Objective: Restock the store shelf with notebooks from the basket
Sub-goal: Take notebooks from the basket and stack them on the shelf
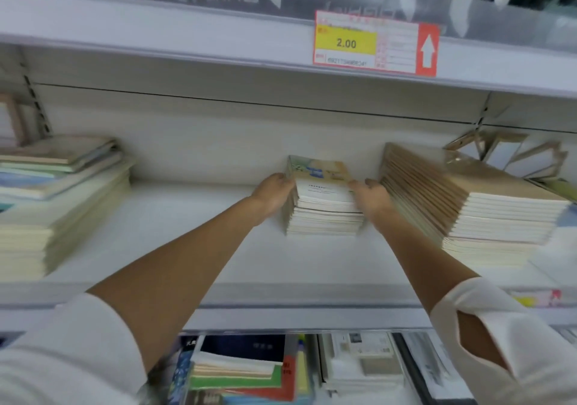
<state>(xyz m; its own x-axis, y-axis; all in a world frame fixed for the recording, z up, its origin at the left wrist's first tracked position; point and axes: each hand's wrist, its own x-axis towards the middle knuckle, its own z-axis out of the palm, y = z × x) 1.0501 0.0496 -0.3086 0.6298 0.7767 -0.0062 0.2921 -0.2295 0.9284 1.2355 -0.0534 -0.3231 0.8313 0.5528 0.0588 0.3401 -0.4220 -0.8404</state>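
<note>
A stack of notebooks [321, 198] with a pale illustrated cover rests on the white shelf [193, 236], towards the back. My left hand [274, 190] grips the stack's left side. My right hand [373, 198] grips its right side, squeezed between this stack and a taller one. Both arms reach in over the shelf's front rail. The basket is out of view.
A tall stack of brown-covered notebooks [462, 205] stands just right of my right hand. Another pile of pale notebooks [53, 205] fills the shelf's left end. A price tag [374, 44] hangs on the shelf above. Mixed stationery [249, 370] lies on the shelf below.
</note>
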